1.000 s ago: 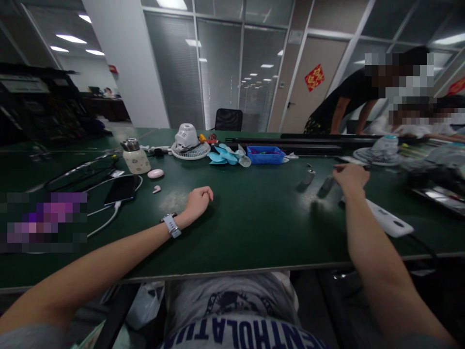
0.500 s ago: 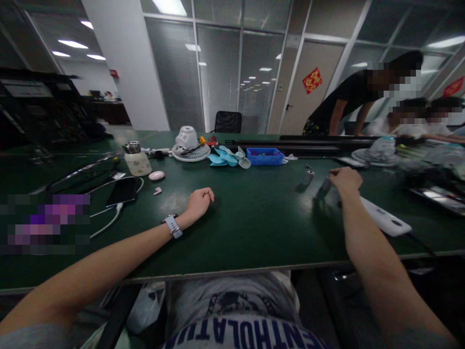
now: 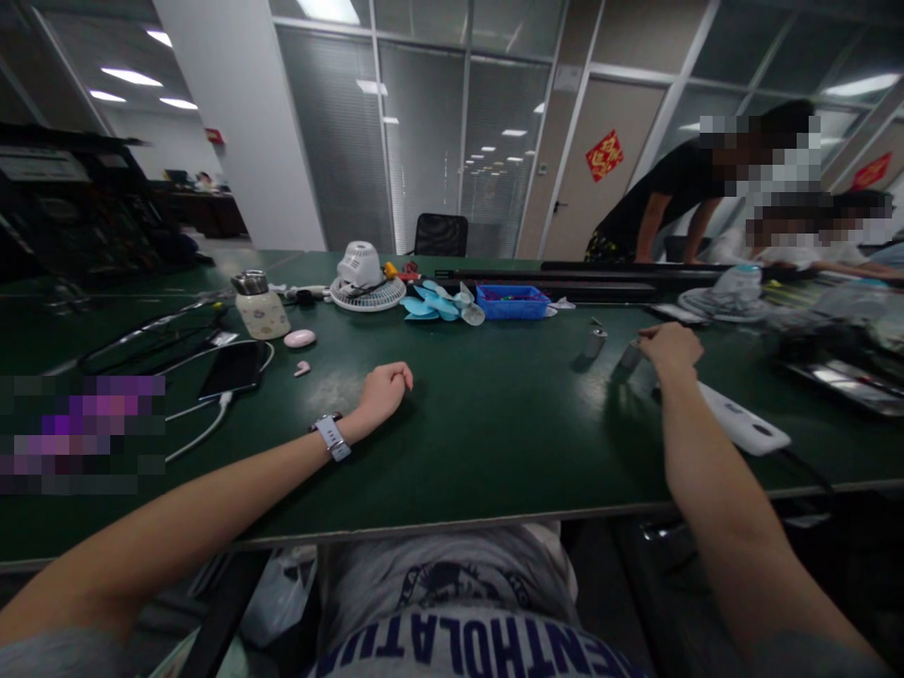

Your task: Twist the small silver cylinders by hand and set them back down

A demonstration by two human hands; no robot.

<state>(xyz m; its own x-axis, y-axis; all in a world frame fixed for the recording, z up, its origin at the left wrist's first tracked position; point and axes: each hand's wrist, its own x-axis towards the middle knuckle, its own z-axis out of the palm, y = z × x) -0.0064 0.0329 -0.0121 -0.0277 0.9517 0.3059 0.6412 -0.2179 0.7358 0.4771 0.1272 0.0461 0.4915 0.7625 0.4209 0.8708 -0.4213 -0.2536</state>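
Note:
My left hand point(image 3: 385, 391) rests on the green table point(image 3: 480, 424) with its fingers loosely curled in, and nothing shows in it. A watch with a pale strap point(image 3: 331, 438) is on that wrist. Over to the right, my right hand point(image 3: 672, 348) has its fingertips closed on the top of a small grey metal cylinder point(image 3: 631, 355), which stands at the table surface. A second small metal cylinder point(image 3: 597, 343) stands upright just left of it, apart from my hand. Behind my right wrist lies a white power strip point(image 3: 745, 422), partly covered by the forearm.
At the back are a white fan part point(image 3: 362, 268), light-blue fan blades point(image 3: 432, 303) and a blue basket point(image 3: 512, 303). Leftward stand a patterned bottle point(image 3: 261, 311), a pink case point(image 3: 300, 338), a pink earbud point(image 3: 301, 368) and a cabled phone point(image 3: 232, 369). Other people are at the far right.
The view shifts slightly, moving everything a little leftward. My hands keep their places on the table, the right one still at the grey cylinder.

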